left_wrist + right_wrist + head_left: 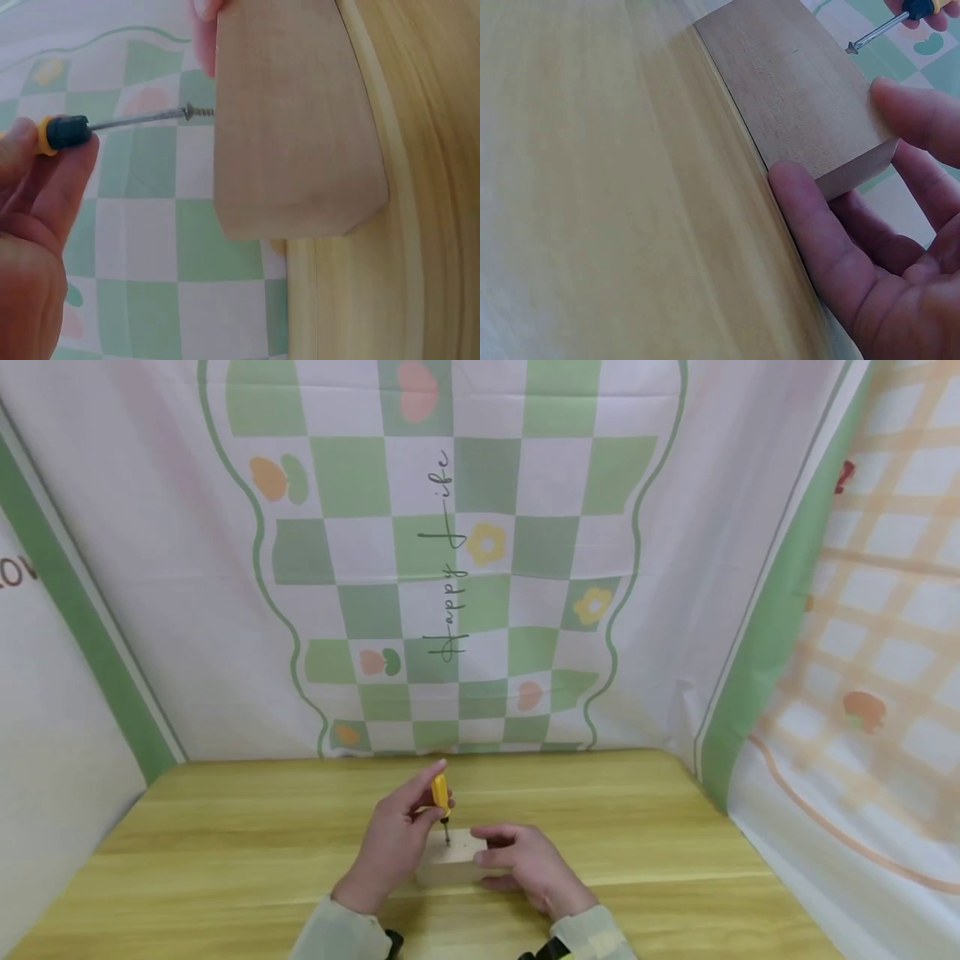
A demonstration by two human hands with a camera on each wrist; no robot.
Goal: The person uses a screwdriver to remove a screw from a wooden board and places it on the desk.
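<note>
A pale wooden block (452, 870) with cut corners sits on the table in front of me. My left hand (392, 842) grips the yellow handle of a screwdriver (440, 792), which stands nearly upright over the block's top face. In the left wrist view, the screwdriver's tip meets the head of a screw (199, 112); the screw's point is in the block and much of its thread still shows. My right hand (531, 865) holds the block's right end, thumb and fingers spread around it in the right wrist view. A small dark mark shows on the top face, right of the screw.
The wood-grain table (247, 835) reaches out on both sides of the hands. Behind its far edge hangs a green-and-white checked cloth (420, 552), with more printed cloth (862, 635) on the right. Dark bands (551, 950) circle both wrists.
</note>
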